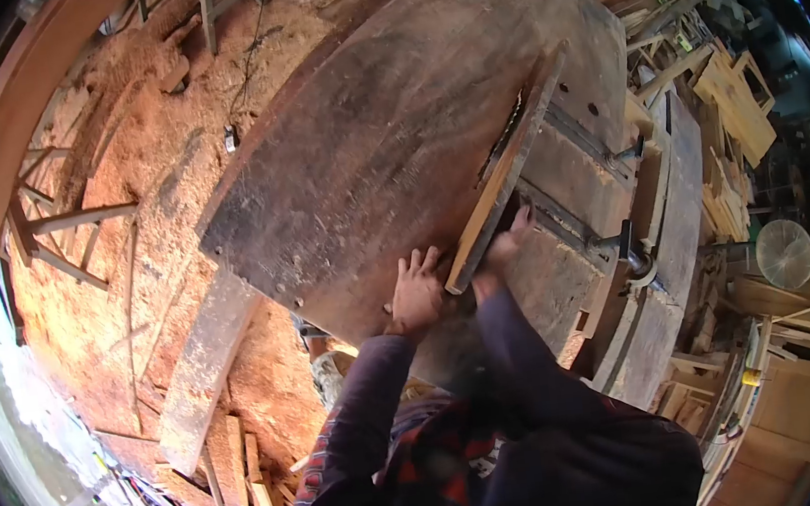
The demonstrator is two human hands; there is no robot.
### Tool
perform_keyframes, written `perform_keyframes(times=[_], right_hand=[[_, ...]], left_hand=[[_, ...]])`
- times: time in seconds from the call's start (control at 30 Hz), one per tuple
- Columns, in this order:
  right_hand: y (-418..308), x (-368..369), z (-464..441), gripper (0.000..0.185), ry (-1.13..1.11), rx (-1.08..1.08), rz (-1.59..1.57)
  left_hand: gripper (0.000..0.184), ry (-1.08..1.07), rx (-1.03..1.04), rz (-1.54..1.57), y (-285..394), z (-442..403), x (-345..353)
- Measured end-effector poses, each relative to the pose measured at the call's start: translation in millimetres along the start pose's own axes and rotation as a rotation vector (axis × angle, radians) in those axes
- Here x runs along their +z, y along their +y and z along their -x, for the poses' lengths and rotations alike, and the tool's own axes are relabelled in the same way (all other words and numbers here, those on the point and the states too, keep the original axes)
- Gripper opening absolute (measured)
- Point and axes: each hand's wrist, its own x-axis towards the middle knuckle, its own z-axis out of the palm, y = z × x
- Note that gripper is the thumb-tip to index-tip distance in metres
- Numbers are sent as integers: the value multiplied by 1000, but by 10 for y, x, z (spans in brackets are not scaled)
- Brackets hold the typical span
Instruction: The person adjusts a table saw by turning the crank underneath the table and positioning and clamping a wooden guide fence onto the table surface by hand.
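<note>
While the left hand (418, 286) rests spread and ungrasping on a broad dark-brown wooden tabletop (362, 138), the blurred right hand (512, 243), whose grip I cannot tell, sits beside a long, narrow brown wooden board (500, 180) there, apparently positioning it, which calls for steady alignment.

This is a woodworking shop: pale shavings (156, 171) and sawdust blanket the floor across the left of the frame. A broad, scuffed worktable (386, 85) fills the centre, metal clamp hardware (635, 255) lines its right edge, and boards (736, 105) lie piled at the upper right.
</note>
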Motion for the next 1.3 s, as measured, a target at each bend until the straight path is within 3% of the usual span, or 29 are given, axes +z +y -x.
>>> perform_keyframes(times=[0.1,0.17,0.23,0.27,0.33,0.43,0.5,0.57,0.63,0.7,0.77,0.83,0.9,0.93,0.97,1.0,1.03,1.1,1.2,1.3], right_hand=[[29,-23,-53,44,-92,132,-177],[-29,-12,-91,42,-13,-100,212],[-107,-220,-220,43,-74,-153,121],[-263,-386,-236,42,-152,-189,344],[-611,-374,-126,32,-260,-242,352],[-1109,-655,-278,24,-377,-417,474],[-1521,-813,-419,18,-360,-351,608],[-1789,-890,-658,16,-359,-437,700],[-2032,-806,-969,18,-442,-666,803],[-2444,-411,-1192,20,-405,-764,1236],[-2587,-225,-1724,25,-333,-852,1218],[-2654,-219,-2447,41,-185,-746,1422],[-2480,-665,-3585,63,-210,-218,1627],[-2422,-712,-3625,63,-209,-215,1627],[-2328,-670,-3678,68,-119,46,1662],[-2199,-580,-3737,73,-40,308,1685],[-2049,-511,-3760,73,-72,306,1693],[-1795,-556,-3738,67,-86,106,1626],[-1810,-783,-3854,58,-181,132,1656],[-1891,-940,-3659,65,-232,197,1577]], left_hand=[[77,81,-6,15,31,7,19],[76,61,-5,10,21,-3,32],[77,99,3,-117,-55,17,208],[77,85,18,-116,-39,20,162],[80,-29,4,-55,24,-4,-2],[83,22,22,-63,-16,13,58],[84,46,18,-41,-20,18,92],[84,63,23,-27,-37,-1,134],[82,81,26,-44,-68,14,181],[82,55,20,-25,-48,23,150],[81,43,22,-2,1,-22,106],[56,109,-16,45,26,-24,104],[55,111,18,-15,12,-14,156],[56,95,7,13,24,-20,130],[56,87,-14,37,13,-34,112],[86,62,-7,-26,-20,-22,148],[86,71,-36,-27,-53,-15,163],[88,58,-7,-54,-41,-8,143],[90,-26,-27,-56,-34,-15,103],[92,-89,-43,-75,-12,-32,9]])
